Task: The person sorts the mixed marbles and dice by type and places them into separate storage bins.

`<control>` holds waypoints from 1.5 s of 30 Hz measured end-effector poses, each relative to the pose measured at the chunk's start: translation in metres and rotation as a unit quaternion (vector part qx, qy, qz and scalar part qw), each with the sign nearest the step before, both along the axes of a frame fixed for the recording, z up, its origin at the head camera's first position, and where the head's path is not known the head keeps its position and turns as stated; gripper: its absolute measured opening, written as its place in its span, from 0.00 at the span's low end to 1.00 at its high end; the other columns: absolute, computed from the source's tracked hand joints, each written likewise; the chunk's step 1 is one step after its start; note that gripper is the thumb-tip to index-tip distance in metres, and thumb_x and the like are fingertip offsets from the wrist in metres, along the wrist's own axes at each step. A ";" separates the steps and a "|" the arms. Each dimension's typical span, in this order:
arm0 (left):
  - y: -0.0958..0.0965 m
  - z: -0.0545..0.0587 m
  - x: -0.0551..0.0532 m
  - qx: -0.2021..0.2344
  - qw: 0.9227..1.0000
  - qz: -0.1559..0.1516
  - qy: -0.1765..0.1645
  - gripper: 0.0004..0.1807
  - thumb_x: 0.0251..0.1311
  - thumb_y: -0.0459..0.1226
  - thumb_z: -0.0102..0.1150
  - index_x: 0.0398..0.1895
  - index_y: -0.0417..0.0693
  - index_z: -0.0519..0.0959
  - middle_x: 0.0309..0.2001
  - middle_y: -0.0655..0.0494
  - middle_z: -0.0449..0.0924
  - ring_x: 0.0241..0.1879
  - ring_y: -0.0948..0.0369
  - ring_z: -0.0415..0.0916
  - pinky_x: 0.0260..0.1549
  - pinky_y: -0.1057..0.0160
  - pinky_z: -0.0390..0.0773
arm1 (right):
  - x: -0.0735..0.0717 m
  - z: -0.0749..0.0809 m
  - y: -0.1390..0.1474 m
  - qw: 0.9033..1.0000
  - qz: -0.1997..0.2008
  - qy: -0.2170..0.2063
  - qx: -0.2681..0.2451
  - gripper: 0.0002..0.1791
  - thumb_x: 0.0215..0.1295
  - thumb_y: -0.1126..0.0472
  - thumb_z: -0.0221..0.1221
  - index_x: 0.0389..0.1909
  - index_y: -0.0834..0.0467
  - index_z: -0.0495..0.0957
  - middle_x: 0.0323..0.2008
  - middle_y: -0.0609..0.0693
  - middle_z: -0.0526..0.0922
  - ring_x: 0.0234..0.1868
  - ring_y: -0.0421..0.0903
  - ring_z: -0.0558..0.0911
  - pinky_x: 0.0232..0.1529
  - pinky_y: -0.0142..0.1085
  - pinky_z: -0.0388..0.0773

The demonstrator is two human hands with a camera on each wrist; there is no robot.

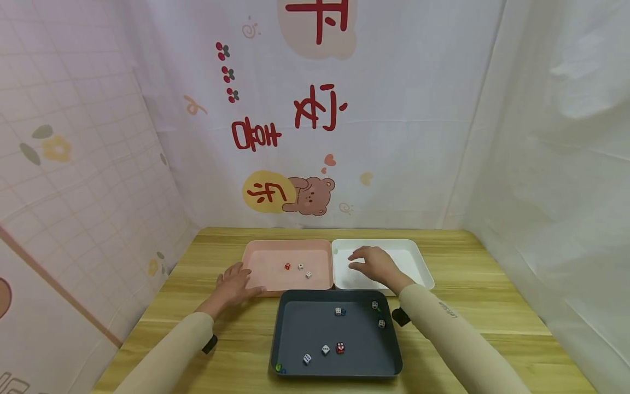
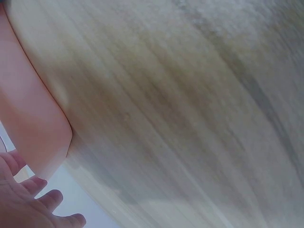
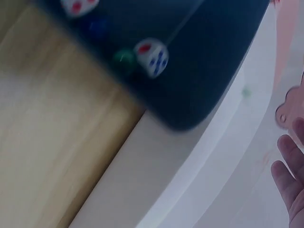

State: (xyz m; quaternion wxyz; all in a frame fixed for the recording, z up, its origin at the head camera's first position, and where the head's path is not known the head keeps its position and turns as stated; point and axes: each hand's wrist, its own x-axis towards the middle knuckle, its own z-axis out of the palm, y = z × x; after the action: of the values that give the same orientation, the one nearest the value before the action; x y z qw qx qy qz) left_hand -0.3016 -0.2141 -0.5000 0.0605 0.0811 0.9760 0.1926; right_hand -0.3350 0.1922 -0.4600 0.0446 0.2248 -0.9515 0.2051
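My left hand [image 1: 233, 285] rests at the near left corner of the pink tray [image 1: 256, 280], fingers spread, thumb along the front edge. That tray contains a red die [image 1: 287, 266] and two white dice [image 1: 308, 274]. Over the white tray [image 1: 418, 268] hovers my right hand [image 1: 379, 265], its fingers loosely bent and nothing visible between them. A small green spot [image 3: 246, 91] shows in the white tray. Nearer me, the dark grey tray [image 1: 364, 361] bears several white dice [image 1: 326, 349], a red die [image 1: 340, 347] and small blue and green balls [image 3: 125, 61].
All three trays stand on a wood-grain table [image 1: 492, 328], the pink and white ones side by side behind the dark one. A printed white cloth [image 1: 403, 137] hangs behind the table and along both sides.
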 end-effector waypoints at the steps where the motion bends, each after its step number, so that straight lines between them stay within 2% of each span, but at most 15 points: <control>1: 0.000 0.000 0.000 0.001 1.000 0.000 0.001 0.49 0.60 0.63 0.59 0.68 0.31 0.67 0.74 0.30 0.49 0.72 0.32 0.43 0.65 0.28 0.42 | 0.001 0.000 -0.004 1.000 0.005 0.003 0.001 0.13 0.65 0.54 0.66 0.47 0.54 0.87 0.49 0.52 0.85 0.55 0.54 0.81 0.56 0.51 0.75; 8: -0.001 0.002 0.002 0.003 1.000 0.002 0.000 0.48 0.60 0.63 0.59 0.68 0.32 0.67 0.74 0.30 0.49 0.72 0.32 0.43 0.64 0.28 0.42 | 0.015 0.003 -0.029 0.999 0.038 0.002 0.001 0.13 0.64 0.54 0.67 0.47 0.54 0.87 0.51 0.52 0.85 0.56 0.53 0.81 0.59 0.50 0.74; 16: -0.001 0.003 0.002 0.004 1.000 0.002 0.002 0.49 0.58 0.64 0.60 0.68 0.31 0.67 0.73 0.30 0.49 0.71 0.32 0.44 0.64 0.28 0.42 | 0.033 0.006 -0.053 0.995 0.104 0.009 -0.005 0.13 0.66 0.53 0.64 0.48 0.54 0.87 0.53 0.51 0.83 0.56 0.52 0.80 0.57 0.48 0.75; 21: -0.001 0.002 0.002 -0.004 1.000 0.001 0.003 0.50 0.59 0.65 0.59 0.68 0.31 0.67 0.73 0.30 0.49 0.71 0.32 0.44 0.65 0.28 0.43 | 0.045 0.007 -0.069 0.989 0.146 0.023 0.021 0.13 0.66 0.52 0.65 0.47 0.53 0.87 0.53 0.50 0.83 0.54 0.49 0.81 0.55 0.46 0.76; 30: -0.002 0.002 0.002 -0.007 1.000 0.000 0.007 0.49 0.59 0.64 0.59 0.68 0.32 0.67 0.73 0.30 0.49 0.72 0.32 0.44 0.64 0.28 0.44 | 0.070 0.004 -0.099 0.974 0.212 0.012 0.080 0.14 0.65 0.49 0.65 0.48 0.49 0.87 0.54 0.46 0.82 0.55 0.43 0.81 0.55 0.38 0.77; 37: -0.001 0.004 0.003 -0.002 1.000 0.003 0.006 0.49 0.59 0.64 0.60 0.67 0.32 0.67 0.73 0.30 0.50 0.72 0.32 0.44 0.65 0.29 0.43 | 0.085 -0.006 -0.113 0.958 0.272 0.008 0.090 0.15 0.65 0.48 0.65 0.49 0.48 0.87 0.55 0.45 0.82 0.54 0.38 0.80 0.55 0.32 0.76; 42: 0.000 0.004 0.003 0.002 1.000 0.005 0.001 0.47 0.60 0.62 0.60 0.68 0.32 0.67 0.73 0.30 0.49 0.72 0.33 0.44 0.65 0.29 0.42 | 0.093 -0.008 -0.121 0.949 0.300 -0.002 0.102 0.15 0.65 0.48 0.65 0.50 0.46 0.86 0.56 0.45 0.81 0.55 0.37 0.79 0.56 0.31 0.74; 45: 0.001 0.003 0.002 0.003 1.000 0.004 -0.001 0.47 0.60 0.62 0.60 0.68 0.32 0.67 0.74 0.31 0.49 0.72 0.33 0.43 0.65 0.29 0.42 | 0.096 -0.008 -0.125 0.940 0.324 -0.007 0.108 0.14 0.66 0.48 0.64 0.50 0.46 0.86 0.56 0.45 0.81 0.56 0.36 0.79 0.56 0.30 0.74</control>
State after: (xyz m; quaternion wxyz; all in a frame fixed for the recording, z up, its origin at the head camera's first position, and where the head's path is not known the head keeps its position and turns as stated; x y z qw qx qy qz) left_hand -0.2994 -0.2132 -0.4970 0.0605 0.0775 0.9756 0.1963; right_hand -0.2390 0.0673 -0.4678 -0.0559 0.5233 -0.8437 0.1062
